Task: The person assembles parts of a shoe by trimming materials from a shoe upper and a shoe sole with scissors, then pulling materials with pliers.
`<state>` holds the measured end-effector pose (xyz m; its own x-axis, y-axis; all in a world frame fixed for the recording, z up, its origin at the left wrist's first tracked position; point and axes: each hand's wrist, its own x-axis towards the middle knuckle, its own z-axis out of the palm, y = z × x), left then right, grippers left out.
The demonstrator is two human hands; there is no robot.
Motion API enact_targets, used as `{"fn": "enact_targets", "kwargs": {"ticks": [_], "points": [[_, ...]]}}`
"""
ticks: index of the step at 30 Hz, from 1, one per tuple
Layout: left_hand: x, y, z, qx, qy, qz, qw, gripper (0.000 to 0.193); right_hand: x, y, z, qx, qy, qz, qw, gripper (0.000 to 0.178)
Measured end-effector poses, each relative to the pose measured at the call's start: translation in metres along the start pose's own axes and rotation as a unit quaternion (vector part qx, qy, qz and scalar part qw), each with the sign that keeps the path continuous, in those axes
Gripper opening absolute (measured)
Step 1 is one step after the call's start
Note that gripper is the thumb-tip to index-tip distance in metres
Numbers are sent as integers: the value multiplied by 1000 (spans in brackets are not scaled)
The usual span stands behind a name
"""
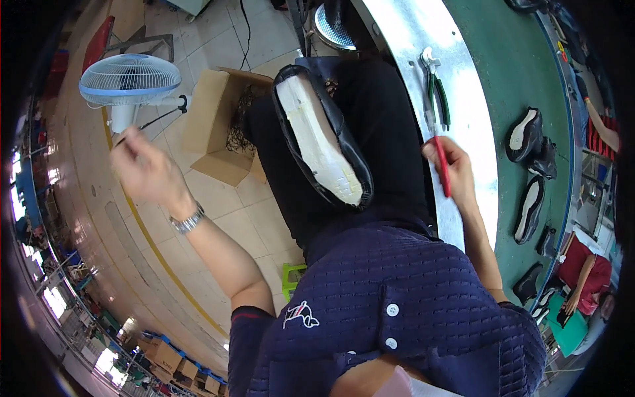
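Across my lap lies a black leather shoe upper (338,132), bottom up, with a pale insole (314,135) showing. My left hand (147,169) is raised out to the left, away from the shoe. It is smeared by motion; its fingers look pinched around a tiny dark thing too blurred to name. At the metal bench to my right, my right hand (456,173) is closed on a red-handled tool (442,167) with a narrow metal end pointing away from me. Just beyond it, green-handled pliers (432,83) rest on the bench.
The curved metal bench (473,99) runs along my right side. Past it, a green surface (509,73) carries several black shoes (526,135). A cardboard box (215,126) with dark stringy scraps stands by my left knee, near a fan (129,79). Another person (585,274) sits far right.
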<state>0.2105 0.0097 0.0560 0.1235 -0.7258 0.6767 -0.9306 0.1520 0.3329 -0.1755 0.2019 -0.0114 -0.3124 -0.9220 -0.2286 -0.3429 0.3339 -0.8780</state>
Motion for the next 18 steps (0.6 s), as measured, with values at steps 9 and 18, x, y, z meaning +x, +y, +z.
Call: {"fn": "enact_targets", "kwargs": {"ticks": [9,18], "points": [[-105,69,41,-212,-253,261,907,56,-33,129,-92,-406,231,113,877,43],[-55,183,116,-263,-453,265,810,56,94,80,-32,-313,253,-63,913,50]]}}
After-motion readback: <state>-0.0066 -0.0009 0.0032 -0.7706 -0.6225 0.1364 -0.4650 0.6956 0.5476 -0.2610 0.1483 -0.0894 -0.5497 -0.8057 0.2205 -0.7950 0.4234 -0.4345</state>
